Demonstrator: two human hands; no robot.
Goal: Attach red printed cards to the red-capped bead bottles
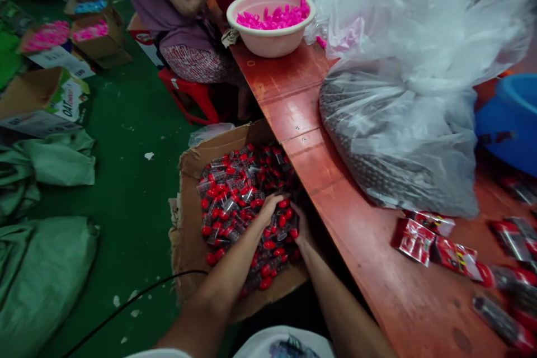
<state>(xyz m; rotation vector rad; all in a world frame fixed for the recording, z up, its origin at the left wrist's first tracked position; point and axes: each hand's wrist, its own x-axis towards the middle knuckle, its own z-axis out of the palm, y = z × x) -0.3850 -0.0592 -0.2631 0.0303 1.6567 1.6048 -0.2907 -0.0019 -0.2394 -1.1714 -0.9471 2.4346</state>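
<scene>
Below me, a torn cardboard box [178, 257] is filled with small clear plastic bottles [229, 204] that have red caps and dark beads inside. Both of my arms reach down into it. My left hand [271, 208] curves around the near side of a cluster of these bottles. Opposite it, my right hand [300, 222] cups the same cluster from the right, close under the table edge and partly in shadow. Several red caps show between the two palms. The fingertips are mostly buried among the bottles.
A red-brown table [310, 162] runs along my right, bearing a knotted bag of dark beads [398, 140], red packets [415, 240], a blue tub [509, 123] and a bowl of pink pieces [271, 39]. A co-worker [176, 17] sits beyond. Green sacks [46, 285] and cartons [42, 98] lie left.
</scene>
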